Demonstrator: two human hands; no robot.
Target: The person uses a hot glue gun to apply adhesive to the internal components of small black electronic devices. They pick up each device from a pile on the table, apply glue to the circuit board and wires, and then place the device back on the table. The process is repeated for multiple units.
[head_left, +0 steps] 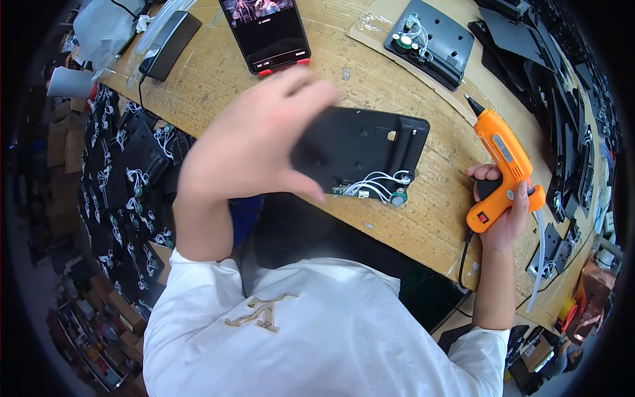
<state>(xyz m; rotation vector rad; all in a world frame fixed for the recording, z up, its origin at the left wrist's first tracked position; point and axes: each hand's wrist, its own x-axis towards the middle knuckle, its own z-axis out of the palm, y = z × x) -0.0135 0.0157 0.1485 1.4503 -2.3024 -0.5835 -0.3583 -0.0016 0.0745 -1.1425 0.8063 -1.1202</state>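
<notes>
My right hand [508, 221] is wrapped round the handle of an orange glue gun [506, 149], whose dark nozzle points up and to the left. A clear glue stick [542, 258] trails from its rear. On the bench in front of me lies a black plastic housing [357, 142], with white wires [374, 184] and a small round part [398, 197] at its near right corner. Over the left end of this housing is my left hand [258, 135], blurred by motion. Its thumb and fingers are spread apart, and they hide that end; nothing shows between them.
A phone [271, 33] stands on a red holder at the back. Another wired black housing [433, 40] lies on cardboard, far right. Dark panels [549, 92] are piled along the right. Several wired housings [135, 178] fill the left side. A black box-shaped device [170, 46] sits back left.
</notes>
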